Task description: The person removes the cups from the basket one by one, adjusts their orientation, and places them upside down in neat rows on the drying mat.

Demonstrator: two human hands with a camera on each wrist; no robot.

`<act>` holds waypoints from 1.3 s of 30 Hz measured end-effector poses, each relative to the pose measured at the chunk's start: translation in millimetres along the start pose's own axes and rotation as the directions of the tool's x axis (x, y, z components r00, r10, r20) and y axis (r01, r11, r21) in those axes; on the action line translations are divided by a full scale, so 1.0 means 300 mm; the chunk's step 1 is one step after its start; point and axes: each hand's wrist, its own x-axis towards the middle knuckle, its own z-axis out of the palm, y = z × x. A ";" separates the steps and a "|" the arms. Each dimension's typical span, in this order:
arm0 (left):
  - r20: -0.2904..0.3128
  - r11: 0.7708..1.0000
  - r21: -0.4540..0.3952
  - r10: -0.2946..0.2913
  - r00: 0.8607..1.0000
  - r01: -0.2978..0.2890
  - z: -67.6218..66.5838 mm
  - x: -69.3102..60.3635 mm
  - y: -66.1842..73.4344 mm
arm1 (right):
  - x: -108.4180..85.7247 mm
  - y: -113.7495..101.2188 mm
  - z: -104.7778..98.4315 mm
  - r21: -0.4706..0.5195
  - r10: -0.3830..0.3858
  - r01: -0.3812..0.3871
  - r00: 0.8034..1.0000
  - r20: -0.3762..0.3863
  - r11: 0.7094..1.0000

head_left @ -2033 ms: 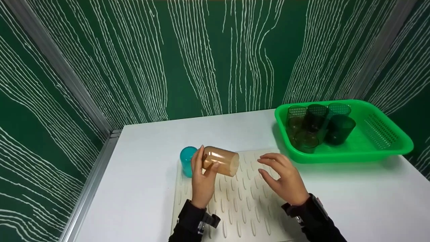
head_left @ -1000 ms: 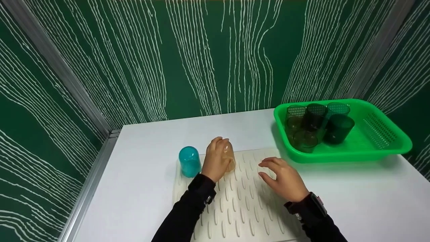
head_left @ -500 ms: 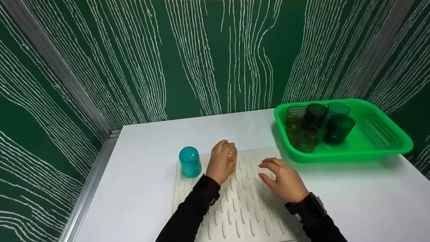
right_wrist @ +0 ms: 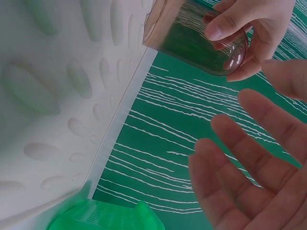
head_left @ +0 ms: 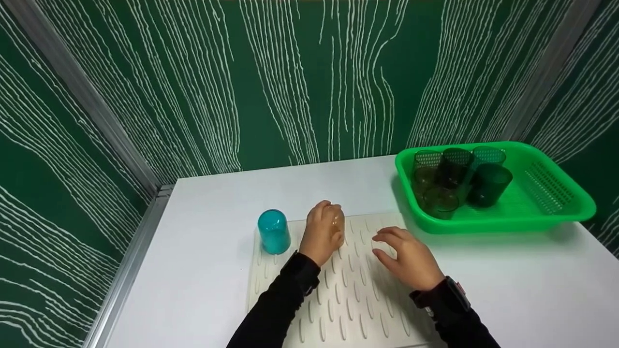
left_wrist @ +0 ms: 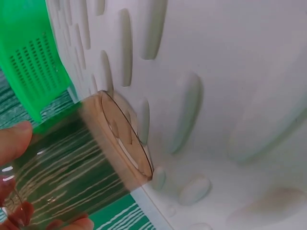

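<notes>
My left hand [head_left: 321, 234] grips an amber see-through tumbler [head_left: 338, 223] by its base end. The tumbler is upside down, its rim at the ridged cream mat [head_left: 348, 299]; in the left wrist view the amber tumbler [left_wrist: 72, 158] meets the mat's surface. Just left of it, a turquoise tumbler [head_left: 274, 232] stands upside down on the mat's far left corner. My right hand [head_left: 408, 258] hovers over the mat's right side, holding nothing, with its fingers relaxed and apart. The right wrist view shows the spread fingers of my right hand [right_wrist: 249, 163] below the amber tumbler.
A green plastic basket [head_left: 537, 224] stands at the back right of the white table [head_left: 208, 251]. Several dark-looking tumblers [head_left: 488, 186] are grouped in its left half. Behind the table rises a green wall [head_left: 309, 82] with white wavy lines.
My left hand has turned the amber tumbler from lying sideways in the air to upside down and lowered it to the mat, beside the turquoise one. The right hand has barely moved.
</notes>
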 end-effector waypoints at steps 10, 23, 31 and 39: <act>-0.012 0.996 0.085 0.035 0.999 -0.034 -0.017 -0.004 0.008 | 0.003 0.003 0.000 0.006 0.014 -0.014 1.000 0.014 1.000; 0.020 0.996 -0.056 -0.072 0.997 0.073 -0.119 -0.061 0.015 | -0.001 0.006 -0.015 0.018 0.040 -0.040 0.999 0.022 0.999; -0.149 0.999 0.039 0.006 0.989 0.000 -0.206 -0.160 -0.010 | 0.009 0.084 -0.085 -0.005 -0.009 0.009 0.993 -0.120 1.000; -0.213 0.993 0.084 -0.058 0.975 0.078 -0.271 -0.291 -0.055 | 0.056 0.207 -0.212 -0.087 0.052 -0.066 0.987 -0.152 0.994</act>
